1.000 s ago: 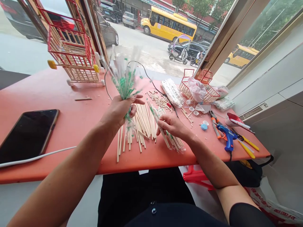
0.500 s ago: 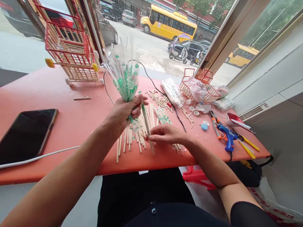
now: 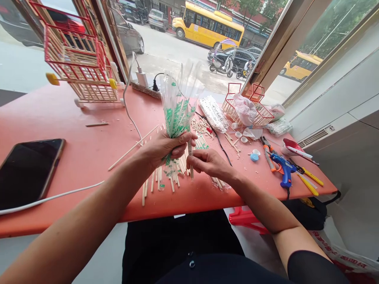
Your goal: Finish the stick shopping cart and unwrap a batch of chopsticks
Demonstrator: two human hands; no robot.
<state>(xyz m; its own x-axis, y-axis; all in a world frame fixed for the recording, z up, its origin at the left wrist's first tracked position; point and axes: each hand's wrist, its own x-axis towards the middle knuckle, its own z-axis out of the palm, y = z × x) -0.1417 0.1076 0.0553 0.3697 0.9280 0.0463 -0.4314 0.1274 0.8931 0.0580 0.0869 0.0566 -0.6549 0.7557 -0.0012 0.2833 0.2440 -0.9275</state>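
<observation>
My left hand (image 3: 166, 148) is closed round a bunch of clear plastic chopstick wrappers (image 3: 177, 106) printed in green, which fan upward. My right hand (image 3: 207, 162) pinches a wrapped pair of chopsticks (image 3: 190, 159) held nearly upright, its top end against my left fingers. Below both hands lie several bare wooden chopsticks (image 3: 161, 177) on the orange table (image 3: 89, 150), with more wrapped ones (image 3: 219, 183) partly hidden under my right wrist.
A black phone (image 3: 26, 171) with a white cable lies at the left. A red and wood toy cart (image 3: 79, 67) stands at the back left. A blue glue gun (image 3: 282, 167), yellow-handled tools, a small red basket (image 3: 251, 104) and a foil bundle (image 3: 213, 114) sit at the right.
My left hand with the wrappers moved right and nearer. My right hand lifted one wrapped pair off the table and brought it up to my left hand.
</observation>
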